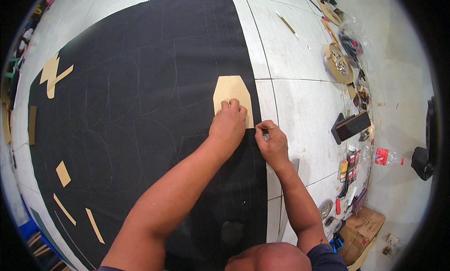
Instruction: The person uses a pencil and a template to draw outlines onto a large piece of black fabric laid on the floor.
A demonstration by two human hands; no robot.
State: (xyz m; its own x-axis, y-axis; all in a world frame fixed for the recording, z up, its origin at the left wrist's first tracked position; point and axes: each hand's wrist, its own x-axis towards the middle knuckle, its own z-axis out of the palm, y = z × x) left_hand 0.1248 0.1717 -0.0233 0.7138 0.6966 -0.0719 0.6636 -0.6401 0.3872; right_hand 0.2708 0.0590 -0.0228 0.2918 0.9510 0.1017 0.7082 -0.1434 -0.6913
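The fingers of my right hand (274, 142) are pinched together on a thin stick (267, 128), with its tip at the near right corner of the card (232, 88). The fingers of my left hand (227, 124) are bent and a little apart, resting on the card's near half. The card is tan, its two far corners cut slantwise, and it lies flat close to the right edge of the black cloth (154, 92). Thin pale lines, some straight and some curved, run over the cloth to the left of my hands. Along its left side lie overlapping tan pieces (49, 70), then, nearer me, a four-sided piece (63, 174) and two narrow strips (95, 226). Under the cloth is the pale tiled floor (300, 60). To the right of the cloth lies a pen (287, 25); farther right are a round bowl (329, 70) of small bits, a tilted dark slab (355, 126), a clear bottle (395, 159) with a red label, and a brown box (365, 224).
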